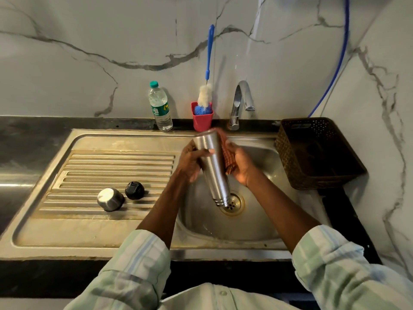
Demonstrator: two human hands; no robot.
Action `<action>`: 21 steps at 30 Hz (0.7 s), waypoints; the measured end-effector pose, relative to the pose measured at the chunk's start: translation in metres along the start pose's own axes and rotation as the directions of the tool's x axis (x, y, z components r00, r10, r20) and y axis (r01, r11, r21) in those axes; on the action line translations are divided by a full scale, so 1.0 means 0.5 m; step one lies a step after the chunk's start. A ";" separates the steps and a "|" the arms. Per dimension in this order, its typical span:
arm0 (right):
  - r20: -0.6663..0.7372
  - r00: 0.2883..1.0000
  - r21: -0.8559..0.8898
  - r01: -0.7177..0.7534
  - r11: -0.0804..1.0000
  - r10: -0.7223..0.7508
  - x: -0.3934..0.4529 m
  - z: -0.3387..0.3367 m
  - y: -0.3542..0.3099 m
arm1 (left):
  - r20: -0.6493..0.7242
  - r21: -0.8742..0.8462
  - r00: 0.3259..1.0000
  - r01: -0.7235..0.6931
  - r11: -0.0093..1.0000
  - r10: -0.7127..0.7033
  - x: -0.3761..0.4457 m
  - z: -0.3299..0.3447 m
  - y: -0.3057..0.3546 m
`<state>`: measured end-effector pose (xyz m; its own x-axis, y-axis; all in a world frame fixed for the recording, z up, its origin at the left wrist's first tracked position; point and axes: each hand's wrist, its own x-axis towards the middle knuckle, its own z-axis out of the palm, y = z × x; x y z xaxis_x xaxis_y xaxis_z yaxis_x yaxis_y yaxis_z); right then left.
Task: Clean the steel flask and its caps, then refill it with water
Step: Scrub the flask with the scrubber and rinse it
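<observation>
The steel flask (213, 166) hangs upside down over the sink basin (257, 222), its mouth just above the drain (233, 203). My left hand (192, 163) grips the flask's body near its base, thumb across the front. My right hand (241, 164) presses a brown checked cloth (228, 153) against the flask's right side. On the ribbed drainboard (100, 173) to the left lie the steel outer cap (110, 199) and the black inner cap (134, 190), side by side.
A plastic water bottle (159, 107), a red cup (202, 119) holding a blue-handled bottle brush (209, 63), and the tap (240, 104) stand along the back edge. A dark woven basket (317, 153) sits right of the sink. No water runs from the tap.
</observation>
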<state>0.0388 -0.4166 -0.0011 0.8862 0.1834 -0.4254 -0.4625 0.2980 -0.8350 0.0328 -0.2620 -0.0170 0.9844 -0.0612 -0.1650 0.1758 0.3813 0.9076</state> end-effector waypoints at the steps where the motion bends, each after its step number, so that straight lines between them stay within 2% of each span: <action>1: -0.017 0.999 -0.042 -0.045 0.998 0.045 -0.001 -0.008 0.025 | -0.047 -0.060 0.999 -0.012 0.998 0.009 0.003 -0.001 0.011; 4: -0.042 0.981 -0.070 -0.190 0.979 0.187 -0.020 -0.018 0.077 | -0.137 -0.152 0.989 -0.072 0.986 0.052 0.018 -0.008 0.043; 6: -0.022 0.980 -0.033 -0.197 0.980 0.197 -0.030 -0.006 0.073 | -0.146 -0.125 0.988 -0.073 0.989 0.054 0.021 0.002 0.053; 9: 0.008 0.989 -0.037 -0.151 0.988 0.151 -0.024 0.030 0.025 | -0.234 0.064 0.971 -0.029 0.998 0.043 0.021 0.033 0.040; 11: 0.013 0.994 -0.071 -0.107 0.992 0.108 -0.019 0.049 -0.006 | -0.294 0.181 0.951 -0.042 0.983 0.094 0.024 0.047 0.033; 14: 0.040 0.998 -0.033 -0.045 0.998 0.047 -0.012 0.050 -0.004 | -0.290 0.308 0.945 -0.055 0.950 0.149 0.033 0.060 0.056; 17: 0.024 0.998 -0.043 -0.065 0.997 0.066 -0.019 0.039 0.043 | -0.351 0.256 0.914 -0.117 0.960 0.205 0.034 0.061 0.095; 20: 0.021 0.975 0.033 -0.221 0.975 0.221 -0.027 0.022 0.085 | -0.474 0.124 0.846 -0.208 0.970 0.242 0.039 0.045 0.111; 21: 0.012 0.974 0.034 -0.228 0.973 0.228 -0.026 0.017 0.084 | -0.496 0.103 0.829 -0.240 0.965 0.259 0.040 0.041 0.109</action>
<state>0.0076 -0.3985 -0.0275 0.7573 0.2578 -0.6000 -0.6529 0.2797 -0.7040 0.0624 -0.2614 0.0373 0.8580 0.5050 -0.0935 -0.0655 0.2882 0.9553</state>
